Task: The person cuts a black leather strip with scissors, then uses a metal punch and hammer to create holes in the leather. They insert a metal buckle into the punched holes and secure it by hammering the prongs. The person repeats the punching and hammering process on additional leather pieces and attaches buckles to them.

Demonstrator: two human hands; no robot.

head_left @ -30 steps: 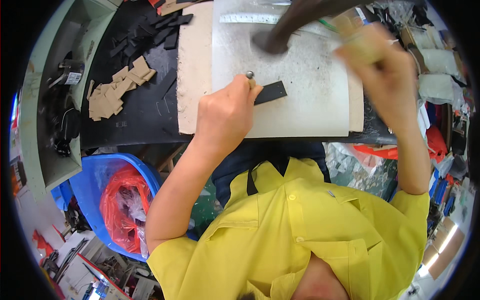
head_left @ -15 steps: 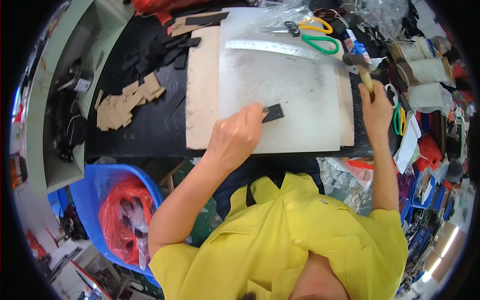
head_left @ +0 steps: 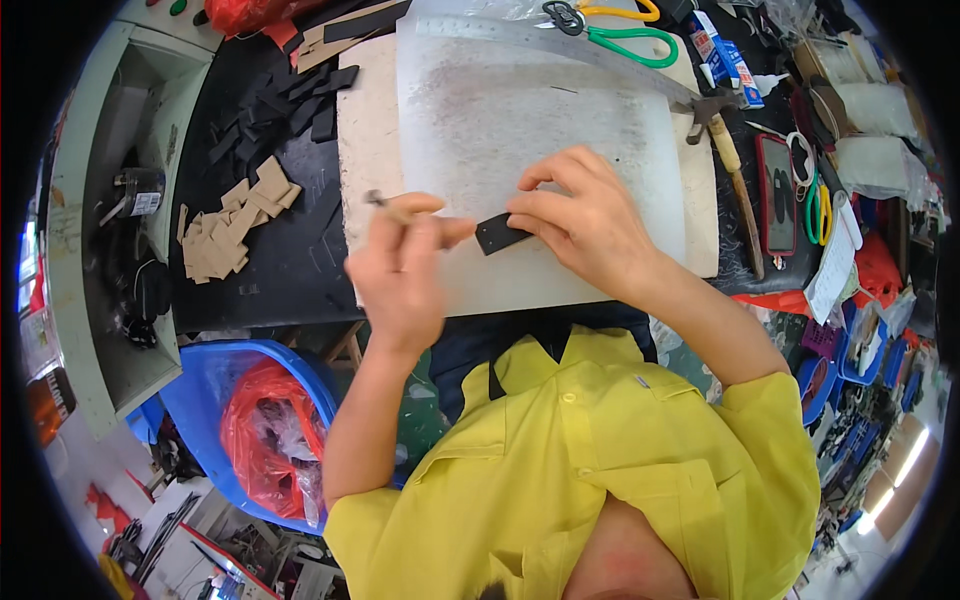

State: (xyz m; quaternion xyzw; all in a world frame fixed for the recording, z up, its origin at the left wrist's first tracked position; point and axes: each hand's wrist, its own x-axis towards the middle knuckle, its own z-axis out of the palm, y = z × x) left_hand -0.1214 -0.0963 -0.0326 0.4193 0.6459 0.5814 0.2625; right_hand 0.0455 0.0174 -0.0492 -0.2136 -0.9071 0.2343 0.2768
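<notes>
My right hand pinches a small black rectangular piece by its right end, over the translucent white board. A few tiny marks show on the piece. Just left of it, my left hand, smeared by motion, holds a short metal punch whose end sticks out past the fingers. One finger of that hand points toward the black piece's left end. Lying at the board's right edge is a hammer with a wooden handle, apart from both hands.
Tan pieces and black pieces lie in heaps at the left. A steel ruler and green-and-yellow-handled scissors lie at the far side. A phone rests at the right; a blue bin stands lower left.
The hammer has left my right hand and lies on the table. That hand has moved left and taken the black piece. My left hand has moved left, off the piece, with the punch.
</notes>
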